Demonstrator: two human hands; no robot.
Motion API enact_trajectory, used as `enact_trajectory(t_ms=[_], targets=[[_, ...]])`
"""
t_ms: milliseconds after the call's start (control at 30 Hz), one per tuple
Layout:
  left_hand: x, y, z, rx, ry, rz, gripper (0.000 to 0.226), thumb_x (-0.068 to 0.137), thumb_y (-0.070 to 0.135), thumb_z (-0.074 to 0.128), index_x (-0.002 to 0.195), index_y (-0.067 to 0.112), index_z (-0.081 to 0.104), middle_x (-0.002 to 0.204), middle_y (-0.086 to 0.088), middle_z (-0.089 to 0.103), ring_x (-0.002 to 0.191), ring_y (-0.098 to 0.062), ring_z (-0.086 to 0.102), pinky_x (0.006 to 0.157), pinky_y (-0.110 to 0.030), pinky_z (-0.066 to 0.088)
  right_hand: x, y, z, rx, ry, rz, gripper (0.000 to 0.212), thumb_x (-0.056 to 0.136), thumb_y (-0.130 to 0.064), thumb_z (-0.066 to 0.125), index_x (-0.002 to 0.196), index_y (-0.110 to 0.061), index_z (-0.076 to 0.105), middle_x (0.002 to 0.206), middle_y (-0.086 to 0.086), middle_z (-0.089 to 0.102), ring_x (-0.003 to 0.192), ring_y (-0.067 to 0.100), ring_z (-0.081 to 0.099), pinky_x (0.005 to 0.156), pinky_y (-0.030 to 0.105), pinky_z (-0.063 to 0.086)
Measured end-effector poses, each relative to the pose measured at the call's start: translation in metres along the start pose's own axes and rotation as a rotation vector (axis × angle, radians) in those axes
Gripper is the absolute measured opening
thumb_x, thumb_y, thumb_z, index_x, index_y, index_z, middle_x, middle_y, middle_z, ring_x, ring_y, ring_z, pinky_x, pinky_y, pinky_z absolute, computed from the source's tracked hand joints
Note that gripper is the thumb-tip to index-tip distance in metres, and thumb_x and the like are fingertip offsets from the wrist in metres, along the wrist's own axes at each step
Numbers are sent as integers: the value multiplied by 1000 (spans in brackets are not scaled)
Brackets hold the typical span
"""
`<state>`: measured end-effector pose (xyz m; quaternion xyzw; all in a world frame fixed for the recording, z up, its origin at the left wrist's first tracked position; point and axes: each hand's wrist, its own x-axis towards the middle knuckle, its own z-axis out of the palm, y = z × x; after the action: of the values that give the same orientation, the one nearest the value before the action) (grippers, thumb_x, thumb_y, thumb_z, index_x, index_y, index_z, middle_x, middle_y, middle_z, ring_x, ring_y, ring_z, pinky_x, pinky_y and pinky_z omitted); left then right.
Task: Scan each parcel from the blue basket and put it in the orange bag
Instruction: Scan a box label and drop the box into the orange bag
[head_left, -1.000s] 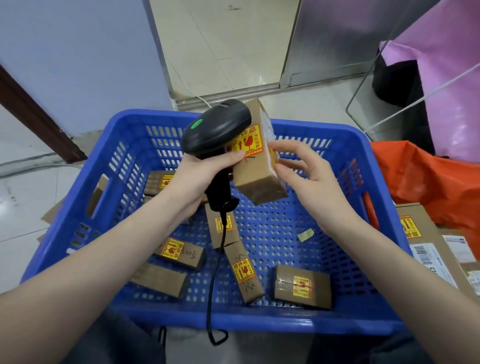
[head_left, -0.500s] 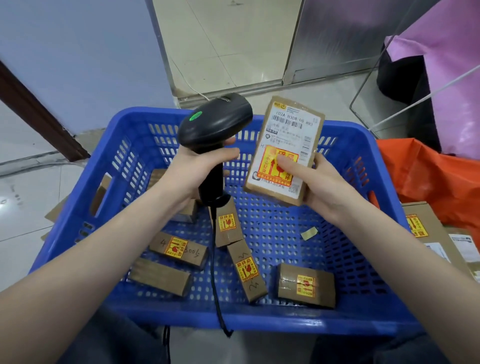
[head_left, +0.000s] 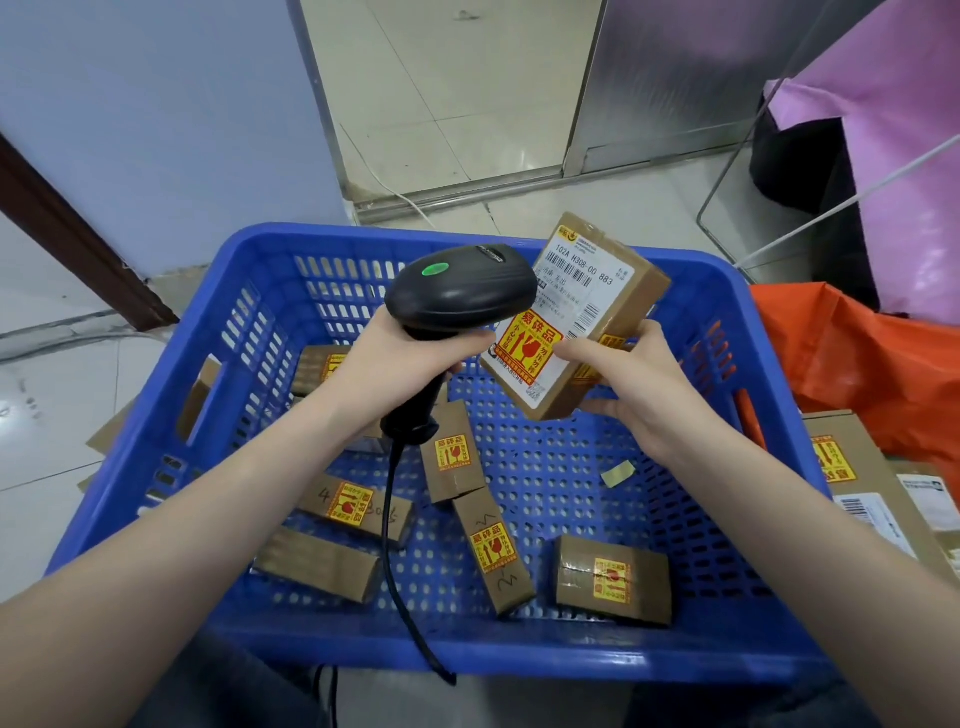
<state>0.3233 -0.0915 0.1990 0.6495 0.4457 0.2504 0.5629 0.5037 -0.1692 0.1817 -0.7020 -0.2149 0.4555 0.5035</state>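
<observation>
1. The left hand (head_left: 387, 358) grips the handle of a black barcode scanner (head_left: 461, 293), fingers wrapped round it; a green light shows on the scanner's head, and its black cable (head_left: 390, 525) hangs down over the near rim of the blue basket (head_left: 467, 657).
2. The right hand (head_left: 631, 387) holds a brown cardboard parcel (head_left: 582, 312) above the basket, thumb on the labelled face and fingers curled under its lower edge. The parcel is tilted, its white shipping label with barcodes and a yellow-and-red fragile sticker facing up toward the camera, just beside the scanner's head.
3. More small brown parcels lie on the basket floor, among them one with handwriting (head_left: 358, 512), a plain one (head_left: 317, 564), one upright near the scanner cable (head_left: 452, 452), one lying diagonally (head_left: 493, 556) and one at the right (head_left: 613, 579). A small scrap of tape (head_left: 618, 473) lies on the mesh.
4. The orange bag (head_left: 852, 358) sits on the floor to the right of the basket, with larger labelled boxes (head_left: 852, 478) in front of it.
</observation>
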Motion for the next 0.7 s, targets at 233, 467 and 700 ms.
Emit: enact_trajectory(t_ms=[233,467,700], targets=[[-1,2,2,48,-2,27,16,81,21,73,80,31,60,54,19,63,54,9,57,53,-4,45,1,2,-1,-7,-26,-18,63,78,-12,76,123,-24,33,124,-1,55,118,22,54,99,54,46],[-2,3,1,70,1,53,29,81,21,73,88,41,55,84,22,60,68,27,52,56,5,38,1,3,-1,-22,-26,-21,63,78,-13,76,122,-25,33,123,-1,53,118,21,53,100,54,45],[-1,3,0,114,-12,68,26,82,18,72,88,39,58,77,16,63,65,16,56,55,1,39,1,4,0,-31,-19,-17,65,76,-14,78,122,-24,34,123,-1,54,117,22,54,99,54,45]])
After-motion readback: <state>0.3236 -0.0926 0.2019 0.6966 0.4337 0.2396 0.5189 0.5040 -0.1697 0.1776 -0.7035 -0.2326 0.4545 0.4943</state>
